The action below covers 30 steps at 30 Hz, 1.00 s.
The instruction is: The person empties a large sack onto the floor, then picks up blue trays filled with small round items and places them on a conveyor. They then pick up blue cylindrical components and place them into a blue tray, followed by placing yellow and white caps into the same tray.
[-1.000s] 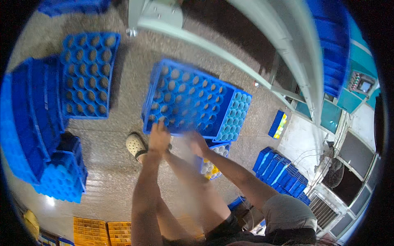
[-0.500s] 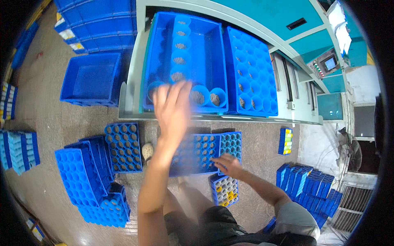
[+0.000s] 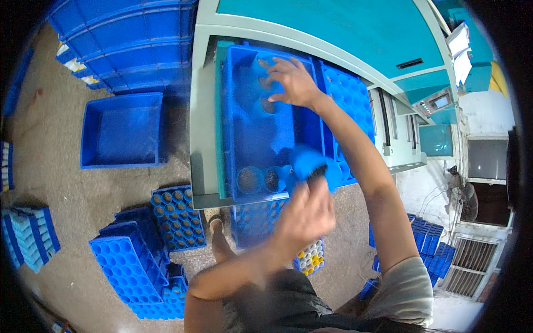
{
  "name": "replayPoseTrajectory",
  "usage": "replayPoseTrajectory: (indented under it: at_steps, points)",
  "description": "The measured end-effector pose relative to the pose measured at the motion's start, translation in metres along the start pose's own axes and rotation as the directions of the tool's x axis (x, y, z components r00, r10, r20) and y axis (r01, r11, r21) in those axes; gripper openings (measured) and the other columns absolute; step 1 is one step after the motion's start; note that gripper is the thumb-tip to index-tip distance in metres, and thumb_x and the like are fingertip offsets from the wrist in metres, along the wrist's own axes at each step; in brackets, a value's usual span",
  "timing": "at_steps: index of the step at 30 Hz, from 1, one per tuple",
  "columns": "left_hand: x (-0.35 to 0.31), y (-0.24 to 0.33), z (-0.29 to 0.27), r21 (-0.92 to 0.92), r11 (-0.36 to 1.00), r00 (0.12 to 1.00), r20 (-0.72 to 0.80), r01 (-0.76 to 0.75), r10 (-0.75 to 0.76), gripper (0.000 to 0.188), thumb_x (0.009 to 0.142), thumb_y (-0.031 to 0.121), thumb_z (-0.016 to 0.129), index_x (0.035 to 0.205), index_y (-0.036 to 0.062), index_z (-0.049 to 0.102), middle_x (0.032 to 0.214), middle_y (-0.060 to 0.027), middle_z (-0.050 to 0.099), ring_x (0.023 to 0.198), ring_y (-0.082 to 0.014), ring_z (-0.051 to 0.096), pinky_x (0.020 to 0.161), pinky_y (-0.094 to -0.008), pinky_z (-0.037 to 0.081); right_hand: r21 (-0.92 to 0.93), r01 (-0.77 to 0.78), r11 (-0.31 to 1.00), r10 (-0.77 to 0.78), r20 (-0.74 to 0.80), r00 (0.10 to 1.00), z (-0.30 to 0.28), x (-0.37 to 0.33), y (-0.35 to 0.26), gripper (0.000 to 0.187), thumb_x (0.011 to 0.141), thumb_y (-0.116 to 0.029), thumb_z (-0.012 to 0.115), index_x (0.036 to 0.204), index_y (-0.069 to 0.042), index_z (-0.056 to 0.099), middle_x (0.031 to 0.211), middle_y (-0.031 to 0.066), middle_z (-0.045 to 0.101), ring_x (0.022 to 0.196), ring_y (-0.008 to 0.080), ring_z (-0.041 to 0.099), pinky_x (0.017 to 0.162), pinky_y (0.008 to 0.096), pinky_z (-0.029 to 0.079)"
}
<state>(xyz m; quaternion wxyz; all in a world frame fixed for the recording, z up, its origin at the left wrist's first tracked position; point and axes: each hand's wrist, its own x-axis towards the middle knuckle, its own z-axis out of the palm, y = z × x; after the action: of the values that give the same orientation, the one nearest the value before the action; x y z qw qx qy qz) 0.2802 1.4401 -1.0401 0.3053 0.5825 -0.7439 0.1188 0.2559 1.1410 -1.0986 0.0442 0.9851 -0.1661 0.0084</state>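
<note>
The left hand (image 3: 310, 213), blurred, was closed on a blue cup (image 3: 303, 160), apparently by its rim, and held it tilted with its dark mouth toward the fingers, over the near right corner of a blue crate (image 3: 252, 139). The right hand (image 3: 297, 83) was open, its fingers spread and bent, over cups with grey contents (image 3: 268, 105) near the crate's far edge; the picture did not show clearly whether the fingertips touched them. The crate stood on the pale table (image 3: 204, 139) of a teal machine (image 3: 333, 33), toward the table's left end and close to its near edge. More round cups (image 3: 250, 180) stood along the crate's near wall, and rows of blue cups (image 3: 347, 91) lay just beside the crate, toward the table's right end. On the floor (image 3: 66, 186), well past the table's left edge, sat a second blue crate (image 3: 122, 130). Below the table's near left corner were a tray of filled cups (image 3: 177, 216) and stacked blue cup trays (image 3: 119, 261). A box of white and yellow cups (image 3: 310, 258) stood below the near edge.
</note>
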Motion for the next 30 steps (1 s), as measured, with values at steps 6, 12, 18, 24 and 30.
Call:
replayPoseTrajectory:
  at_steps: [6, 12, 18, 24, 30]
  points:
    - [-0.09, 0.067, -0.033, -0.311, 0.931, 0.862, 0.507, 0.19, -0.006, 0.013, 0.075, 0.02, 0.061, 0.076, 0.0092, 0.068, 0.08, -0.0053, 0.059, 0.091, -0.0227, 0.05, 0.073, -0.0407, 0.039, -0.176, 0.055, 0.983, 0.015, 0.374, 0.927, 0.01, 0.042, -0.011, 0.021, 0.071, -0.031, 0.073, 0.083, -0.013, 0.073, 0.113, 0.0093, 0.067, 0.13, 0.0322, 0.048, 0.107, 0.0537, 0.035]
    - [-0.235, 0.128, -0.001, -0.138, 0.905, 0.713, 0.668, 0.403, -0.216, 0.017, 0.073, 0.017, 0.065, 0.086, 0.0069, 0.068, 0.089, -0.0077, 0.06, 0.097, -0.0267, 0.052, 0.072, -0.0465, 0.04, -0.011, 0.168, 0.986, -0.168, -0.071, 0.983, -0.106, -0.058, -0.064, 0.028, 0.061, -0.016, 0.082, 0.082, -0.004, 0.067, 0.098, 0.0094, 0.061, 0.116, 0.0363, 0.052, 0.108, 0.0507, 0.034]
    - [-0.367, 0.182, 0.039, -0.014, 0.864, 0.727, 0.547, 0.502, -0.414, 0.013, 0.072, 0.015, 0.058, 0.081, 0.0073, 0.064, 0.083, -0.0071, 0.055, 0.097, -0.0292, 0.051, 0.079, -0.0453, 0.038, 0.232, 0.313, 0.921, -0.312, -0.044, 0.949, -0.17, -0.225, -0.164, 0.025, 0.046, -0.013, 0.072, 0.066, -0.004, 0.061, 0.086, 0.0094, 0.059, 0.114, 0.0373, 0.053, 0.106, 0.0596, 0.035]
    - [-0.472, 0.223, 0.147, 0.086, 0.812, 0.711, 0.437, 0.577, -0.551, 0.012, 0.072, 0.019, 0.06, 0.078, 0.01, 0.067, 0.087, -0.0034, 0.06, 0.099, -0.0244, 0.052, 0.076, -0.0427, 0.039, 0.587, 0.206, 0.783, -0.441, 0.29, 0.849, 0.009, -0.343, -0.233, 0.019, 0.058, -0.017, 0.075, 0.073, -0.008, 0.066, 0.091, 0.0059, 0.061, 0.115, 0.0319, 0.051, 0.113, 0.0553, 0.03]
    - [-0.571, 0.232, 0.302, 0.042, 0.82, 0.72, 0.453, 0.571, -0.525, 0.011, 0.073, 0.018, 0.06, 0.078, 0.01, 0.067, 0.086, -0.0023, 0.061, 0.1, -0.0232, 0.051, 0.076, -0.0407, 0.04, 0.295, 0.078, 0.952, -0.228, 0.52, 0.823, 0.308, -0.405, -0.301, 0.02, 0.067, -0.019, 0.075, 0.085, -0.011, 0.07, 0.1, 0.0068, 0.063, 0.117, 0.0319, 0.049, 0.114, 0.0542, 0.024]
